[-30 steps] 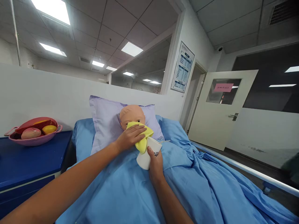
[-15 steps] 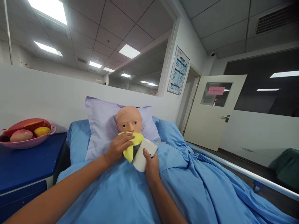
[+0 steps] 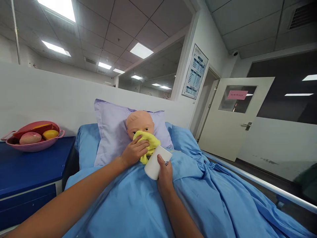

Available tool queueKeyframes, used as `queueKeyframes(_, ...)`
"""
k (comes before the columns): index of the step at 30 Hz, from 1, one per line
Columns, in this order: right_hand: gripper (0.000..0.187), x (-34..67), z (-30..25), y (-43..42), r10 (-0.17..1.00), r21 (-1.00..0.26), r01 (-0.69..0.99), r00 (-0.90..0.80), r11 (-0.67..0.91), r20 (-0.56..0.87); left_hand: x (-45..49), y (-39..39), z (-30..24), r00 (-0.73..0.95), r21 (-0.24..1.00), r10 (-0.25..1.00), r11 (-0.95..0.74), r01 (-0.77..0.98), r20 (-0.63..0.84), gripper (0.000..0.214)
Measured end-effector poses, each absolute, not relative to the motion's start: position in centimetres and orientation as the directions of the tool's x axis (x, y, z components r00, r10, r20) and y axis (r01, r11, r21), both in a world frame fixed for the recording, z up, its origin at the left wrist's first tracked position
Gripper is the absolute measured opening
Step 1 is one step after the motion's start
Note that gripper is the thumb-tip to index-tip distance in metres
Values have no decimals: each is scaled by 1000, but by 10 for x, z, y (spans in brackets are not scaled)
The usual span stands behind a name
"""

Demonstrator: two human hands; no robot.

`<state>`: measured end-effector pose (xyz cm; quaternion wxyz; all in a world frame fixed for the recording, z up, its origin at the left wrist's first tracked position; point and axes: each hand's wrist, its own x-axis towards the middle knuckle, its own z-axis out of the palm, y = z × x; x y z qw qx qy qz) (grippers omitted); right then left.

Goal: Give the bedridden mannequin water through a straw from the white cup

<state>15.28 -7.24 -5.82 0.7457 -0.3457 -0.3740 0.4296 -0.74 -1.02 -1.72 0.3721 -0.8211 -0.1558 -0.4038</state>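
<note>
From the near left, the left hand (image 3: 135,153) extends far, fingers bent, its grip holding a yellow cloth (image 3: 153,141) against the manikin head (image 3: 139,120). The right hand (image 3: 165,175), thumb raised along it, grasps a tilted white cup (image 3: 153,165) just right of the cloth.

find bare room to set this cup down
Bare room: the blue cabinet top in front of the pink basket; also the creased blanket between the right hand and the bed rail. Crowded: around the manikin's head, where left hand, yellow cloth and white cup bunch together.
</note>
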Motion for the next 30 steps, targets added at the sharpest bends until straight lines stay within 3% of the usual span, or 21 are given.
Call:
queueKeyframes(5,56,153,-58,-73,898,-843,-354,327,404,294,-16,-17,-40,592,-416,3,-709,569,806,25)
queueKeyframes(9,58,154,-61,-72,903,-863,-327,327,384,278,-35,-22,-61,564,-234,178,-780,581,806,23)
queueKeyframes(12,56,154,-62,-72,904,-887,-273,321,373,282,-56,-38,-62,416,86,368,-825,559,832,25)
queueKeyframes(14,56,153,-62,-73,906,-899,-241,311,366,286,-66,-53,-52,202,374,510,-800,470,836,26)
queueKeyframes(16,55,151,-62,-75,909,-895,-250,295,370,294,-68,-66,-40,-38,638,657,-713,291,753,23)
queueKeyframes(18,57,148,-63,-77,915,-886,-280,274,369,295,-67,-74,-35,-162,793,777,-606,70,608,20)
queueKeyframes(21,60,145,-64,-80,942,-895,-310,203,321,267,-65,-73,-52,-104,886,897,-441,-146,429,27)
queueKeyframes(25,59,143,-67,-84,966,-931,-268,-7,249,260,-67,-65,-98,-2,933,973,-220,-283,229,36)
queueKeyframes(30,59,143,-67,-88,960,-961,-185,-156,204,233,-65,-69,-112,-29,902,987,-156,-402,158,45)
